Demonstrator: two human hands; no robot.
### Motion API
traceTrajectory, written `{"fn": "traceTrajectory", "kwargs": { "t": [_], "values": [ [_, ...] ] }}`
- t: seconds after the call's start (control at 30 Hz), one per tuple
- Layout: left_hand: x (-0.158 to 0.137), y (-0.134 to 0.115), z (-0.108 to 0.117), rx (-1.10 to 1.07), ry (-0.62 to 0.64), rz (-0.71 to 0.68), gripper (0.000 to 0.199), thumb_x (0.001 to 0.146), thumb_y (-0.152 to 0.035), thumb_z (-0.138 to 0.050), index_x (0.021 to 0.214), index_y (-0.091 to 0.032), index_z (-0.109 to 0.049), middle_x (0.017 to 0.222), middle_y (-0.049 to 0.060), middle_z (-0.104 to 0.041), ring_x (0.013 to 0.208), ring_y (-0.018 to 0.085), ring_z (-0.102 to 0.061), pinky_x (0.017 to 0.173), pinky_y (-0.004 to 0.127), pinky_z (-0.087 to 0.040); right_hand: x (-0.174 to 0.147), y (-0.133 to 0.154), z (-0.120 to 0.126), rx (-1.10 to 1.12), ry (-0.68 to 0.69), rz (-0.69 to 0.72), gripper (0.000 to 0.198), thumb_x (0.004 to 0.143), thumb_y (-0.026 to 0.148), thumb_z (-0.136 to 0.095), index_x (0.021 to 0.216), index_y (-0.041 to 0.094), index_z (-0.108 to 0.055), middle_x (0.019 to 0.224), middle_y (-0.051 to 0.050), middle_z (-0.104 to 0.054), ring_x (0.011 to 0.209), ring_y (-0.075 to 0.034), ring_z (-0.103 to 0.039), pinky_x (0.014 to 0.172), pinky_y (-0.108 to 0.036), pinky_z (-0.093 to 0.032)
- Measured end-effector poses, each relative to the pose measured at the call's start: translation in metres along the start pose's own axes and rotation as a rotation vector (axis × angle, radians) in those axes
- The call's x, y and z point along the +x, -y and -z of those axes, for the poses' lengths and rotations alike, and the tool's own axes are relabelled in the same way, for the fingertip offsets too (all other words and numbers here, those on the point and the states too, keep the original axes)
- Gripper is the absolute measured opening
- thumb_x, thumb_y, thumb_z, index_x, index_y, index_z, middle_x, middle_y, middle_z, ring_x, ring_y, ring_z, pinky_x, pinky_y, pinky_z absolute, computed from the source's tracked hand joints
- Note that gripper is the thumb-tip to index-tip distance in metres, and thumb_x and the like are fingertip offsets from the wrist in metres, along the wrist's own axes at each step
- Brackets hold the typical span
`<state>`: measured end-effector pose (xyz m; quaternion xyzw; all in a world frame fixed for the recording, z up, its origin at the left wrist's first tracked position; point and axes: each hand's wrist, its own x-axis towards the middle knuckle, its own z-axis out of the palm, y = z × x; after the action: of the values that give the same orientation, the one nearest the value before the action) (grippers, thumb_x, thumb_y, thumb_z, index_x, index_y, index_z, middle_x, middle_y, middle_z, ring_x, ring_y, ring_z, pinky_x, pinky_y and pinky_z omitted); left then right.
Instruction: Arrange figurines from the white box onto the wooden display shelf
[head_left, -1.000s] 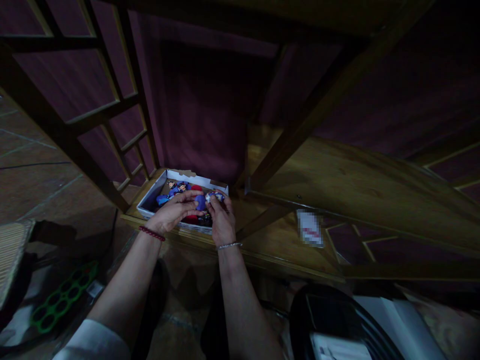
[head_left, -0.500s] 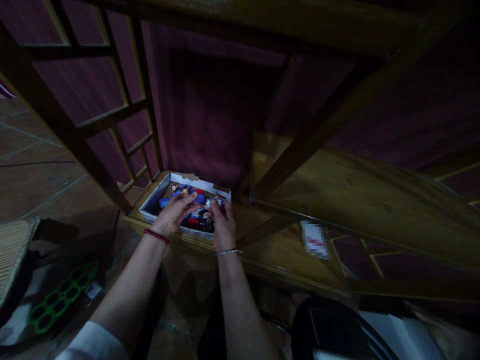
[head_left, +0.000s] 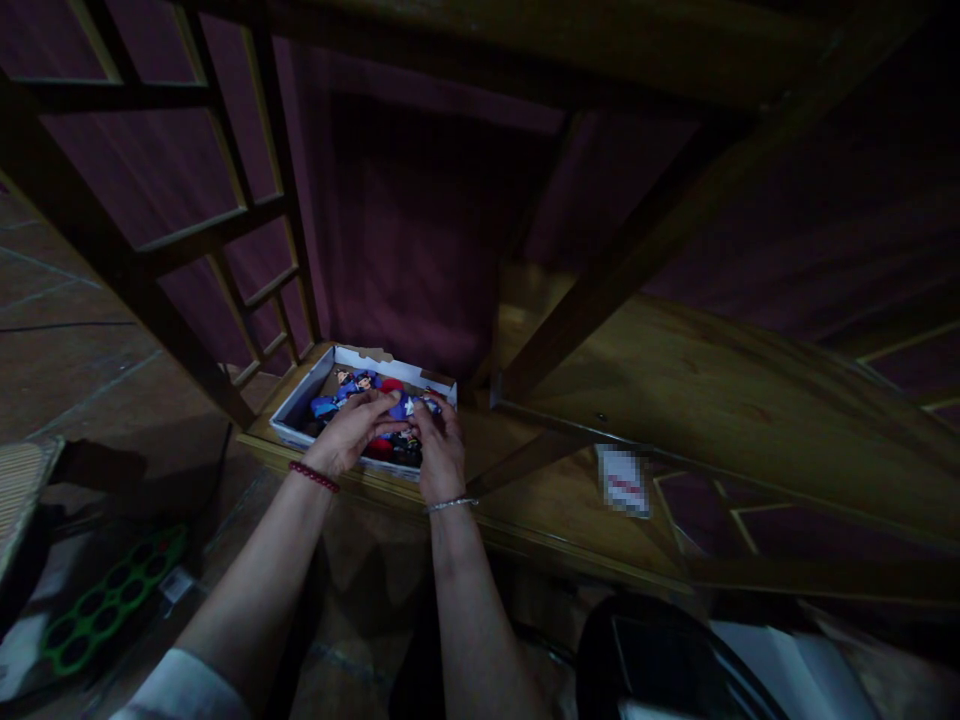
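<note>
By the narrowed fingers (head_left: 384, 403) of the left hand (head_left: 354, 430) and the right hand (head_left: 441, 445), a blue and white toy (head_left: 406, 405) is pinched from both sides, over the right half of the white box (head_left: 416, 376); whether it is one piece or two cannot be told. It is judged to be light and perhaps slippery, best taken by its broad middle so that thin parts are not bent. Beneath, small figures (head_left: 364, 381) are heaped in the box, which is carried by a wooden shelf (head_left: 540, 515)
</note>
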<state>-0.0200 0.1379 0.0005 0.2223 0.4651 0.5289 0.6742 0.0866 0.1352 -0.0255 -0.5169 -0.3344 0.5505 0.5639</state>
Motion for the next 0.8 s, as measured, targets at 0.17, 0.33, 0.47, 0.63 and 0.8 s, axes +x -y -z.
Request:
{"fn": "traceTrajectory", "kwargs": {
  "t": [0.17, 0.33, 0.47, 0.63, 0.8],
  "values": [
    [0.0004, 0.0015, 0.0034, -0.026, 0.038, -0.037, 0.008, 0.068, -0.015, -0.064, 0.070, -0.011, -0.057, 0.069, 0.000, -0.060, 0.067, 0.010, -0.059, 0.069, 0.028, -0.054, 0.0001, 0.0004, 0.0008, -0.019, 0.006, 0.007, 0.038, 0.066, 0.039, -0.060, 0.099, 0.022, -0.054, 0.086, 0.000, -0.061, 0.072, -0.011, -0.055, 0.062, -0.022, -0.043],
    [0.0001, 0.0006, 0.0054, -0.053, 0.073, -0.045, 0.024, 0.071, -0.014, -0.061, 0.094, -0.016, -0.061, 0.084, 0.002, -0.064, 0.075, 0.012, -0.061, 0.075, 0.031, -0.053, -0.0002, 0.0006, 0.0018, -0.054, 0.010, -0.002, 0.037, 0.067, 0.040, -0.058, 0.100, 0.023, -0.055, 0.087, 0.001, -0.060, 0.071, -0.011, -0.054, 0.060, -0.021, -0.043],
    [-0.0019, -0.0025, 0.0049, -0.068, 0.077, 0.003, 0.023, 0.075, -0.012, -0.055, 0.098, -0.012, -0.061, 0.088, 0.007, -0.065, 0.082, 0.015, -0.061, 0.078, 0.033, -0.052, 0.0007, -0.0011, 0.0030, -0.063, 0.016, 0.008, 0.037, 0.068, 0.039, -0.058, 0.101, 0.023, -0.054, 0.087, 0.001, -0.060, 0.071, -0.011, -0.054, 0.060, -0.021, -0.042],
    [-0.0051, -0.0052, 0.0056, -0.084, 0.134, 0.015, 0.025, 0.077, -0.008, -0.051, 0.099, -0.010, -0.062, 0.092, 0.010, -0.065, 0.085, 0.017, -0.061, 0.082, 0.037, -0.050, 0.0004, -0.0004, 0.0029, -0.082, 0.021, 0.031, 0.039, 0.068, 0.039, -0.057, 0.103, 0.022, -0.053, 0.090, 0.000, -0.060, 0.076, -0.012, -0.055, 0.064, -0.022, -0.043],
    [-0.0058, -0.0048, 0.0082, -0.078, 0.141, 0.000, 0.029, 0.075, -0.003, -0.050, 0.101, -0.010, -0.062, 0.091, 0.008, -0.064, 0.086, 0.016, -0.060, 0.086, 0.039, -0.047, -0.0015, 0.0030, 0.0017, -0.099, 0.028, 0.031, 0.040, 0.068, 0.037, -0.056, 0.105, 0.023, -0.053, 0.091, 0.000, -0.061, 0.078, -0.013, -0.056, 0.066, -0.024, -0.044]
  ]
}}
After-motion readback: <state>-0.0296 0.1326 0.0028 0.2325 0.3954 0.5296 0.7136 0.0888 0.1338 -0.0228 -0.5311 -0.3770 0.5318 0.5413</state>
